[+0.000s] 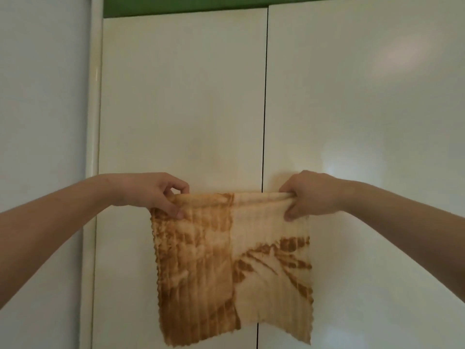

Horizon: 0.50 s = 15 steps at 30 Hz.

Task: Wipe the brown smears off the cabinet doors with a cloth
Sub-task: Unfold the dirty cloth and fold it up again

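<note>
A ribbed cream cloth (231,268), heavily stained brown, hangs spread out in front of two glossy cream cabinet doors. My left hand (156,192) pinches its top left corner and my right hand (309,195) grips its top right corner. The left door (181,96) and the right door (364,96) meet at a dark vertical gap behind the cloth. I see no brown smears on the visible parts of either door; the cloth hides the lower middle.
A pale wall or panel (42,122) with a white frame edge (94,109) runs along the left of the cabinet. A green strip (201,3) shows above the doors.
</note>
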### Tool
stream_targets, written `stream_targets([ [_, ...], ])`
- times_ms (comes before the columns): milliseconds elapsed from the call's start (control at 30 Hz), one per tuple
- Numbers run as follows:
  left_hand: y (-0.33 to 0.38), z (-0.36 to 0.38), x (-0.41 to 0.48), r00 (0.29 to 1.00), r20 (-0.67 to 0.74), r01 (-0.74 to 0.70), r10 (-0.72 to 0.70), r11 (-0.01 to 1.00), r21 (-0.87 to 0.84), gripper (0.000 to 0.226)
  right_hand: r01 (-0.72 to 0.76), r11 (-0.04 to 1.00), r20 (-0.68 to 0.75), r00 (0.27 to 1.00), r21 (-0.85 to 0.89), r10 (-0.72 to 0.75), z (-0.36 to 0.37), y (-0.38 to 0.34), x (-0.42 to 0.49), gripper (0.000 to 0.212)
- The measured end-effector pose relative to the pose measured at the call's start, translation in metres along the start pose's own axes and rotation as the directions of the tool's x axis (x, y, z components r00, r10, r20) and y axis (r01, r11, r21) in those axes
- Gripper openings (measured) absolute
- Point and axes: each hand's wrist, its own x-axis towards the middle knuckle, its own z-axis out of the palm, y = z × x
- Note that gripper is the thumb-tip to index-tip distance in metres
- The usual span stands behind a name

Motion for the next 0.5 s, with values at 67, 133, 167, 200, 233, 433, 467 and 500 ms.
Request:
stream_targets([
  [67, 0.003, -0.006, -0.001, 1.0, -0.021, -0.017, 0.017, 1.0, 0.005, 0.028, -0.034, 0.99, -0.039, 0.998, 0.136, 0.04, -0.012, 0.01, -0.005, 0.016],
  [133, 0.002, -0.007, -0.001, 0.997, -0.067, -0.038, 0.036, 0.999, -0.03, 0.027, -0.067, 0.94, -0.066, 0.993, 0.335, 0.094, -0.014, 0.02, -0.013, 0.014],
  [167, -0.001, -0.004, 0.0, 0.995, -0.09, -0.045, 0.04, 0.997, -0.054, 0.025, -0.076, 0.869, -0.076, 0.989, 0.489, 0.13, -0.008, 0.023, -0.02, 0.01],
  [200, -0.005, -0.001, 0.0, 0.994, -0.104, -0.052, 0.044, 0.996, -0.074, 0.021, -0.082, 0.744, -0.068, 0.983, 0.663, 0.169, -0.002, 0.025, -0.026, 0.004],
  [233, -0.009, 0.005, 0.003, 0.992, -0.118, -0.057, 0.044, 0.993, -0.104, 0.015, -0.083, 0.579, -0.046, 0.978, 0.811, 0.205, 0.008, 0.027, -0.031, 0.004],
  [433, -0.013, 0.041, 0.022, 0.916, -0.382, -0.082, -0.123, 0.874, -0.48, 0.019, -0.074, 0.216, -0.042, 0.871, 0.973, 0.489, 0.063, 0.009, -0.029, 0.03],
  [467, -0.009, 0.042, 0.022, 0.913, -0.39, -0.091, -0.122, 0.87, -0.485, 0.02, -0.061, 0.252, -0.083, 0.848, 0.966, 0.523, 0.063, 0.003, -0.027, 0.036],
  [500, -0.006, 0.041, 0.021, 0.907, -0.404, -0.104, -0.117, 0.869, -0.484, 0.021, -0.043, 0.276, -0.122, 0.825, 0.96, 0.552, 0.061, -0.003, -0.025, 0.04],
])
